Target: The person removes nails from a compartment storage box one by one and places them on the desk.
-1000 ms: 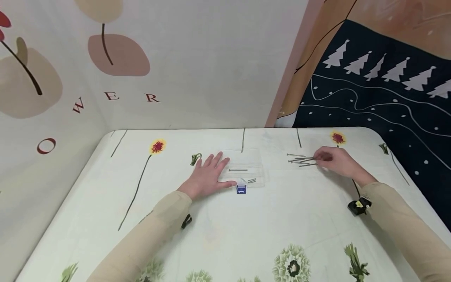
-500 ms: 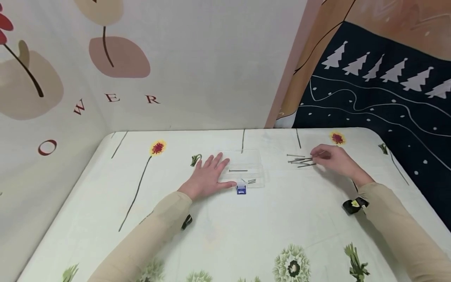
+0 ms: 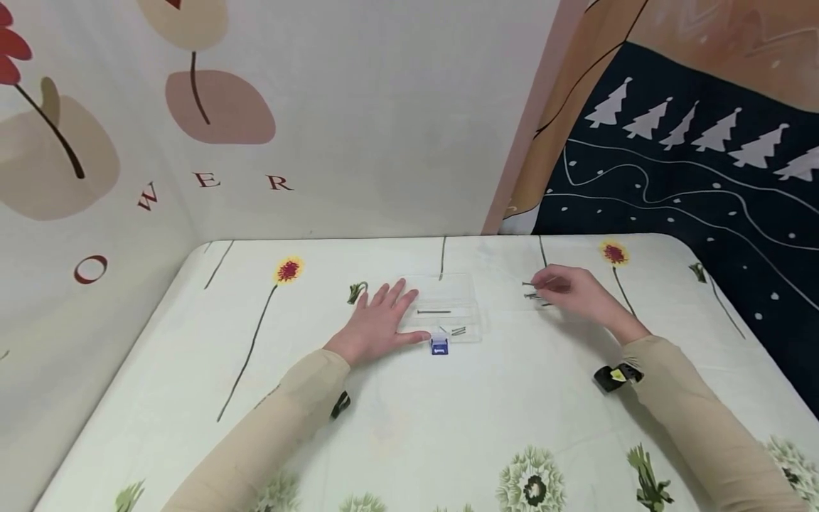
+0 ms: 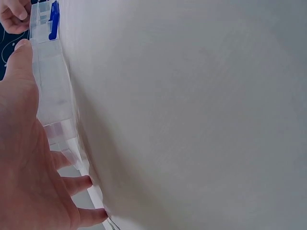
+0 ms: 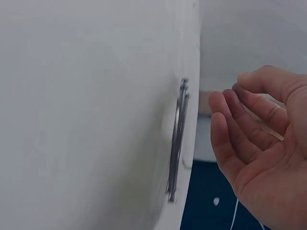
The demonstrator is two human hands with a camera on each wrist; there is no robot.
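Note:
A clear plastic box (image 3: 457, 290) with a blue latch (image 3: 439, 347) lies on the table. My left hand (image 3: 374, 326) rests spread over the box's left side, thumb beside the latch. One long nail (image 3: 434, 311) lies in a middle compartment, with several short nails (image 3: 458, 331) in the front one. To the right of the box, my right hand (image 3: 576, 293) is over a small bunch of long nails (image 5: 177, 143), mostly hidden under it in the head view. In the right wrist view its fingers are loosely bent, thumb tip close to the index fingertip, and nothing shows between them.
A white flower-printed cloth (image 3: 409, 427) covers the table. A pale printed sheet (image 3: 384, 142) hangs behind, and a dark sheet with white trees (image 3: 691, 163) is at the right. Black wrist straps (image 3: 617, 377) are by the sleeves.
My right hand has moved left from the right end of the long nails to over their heads, covering most of them. The left hand stays on the box.

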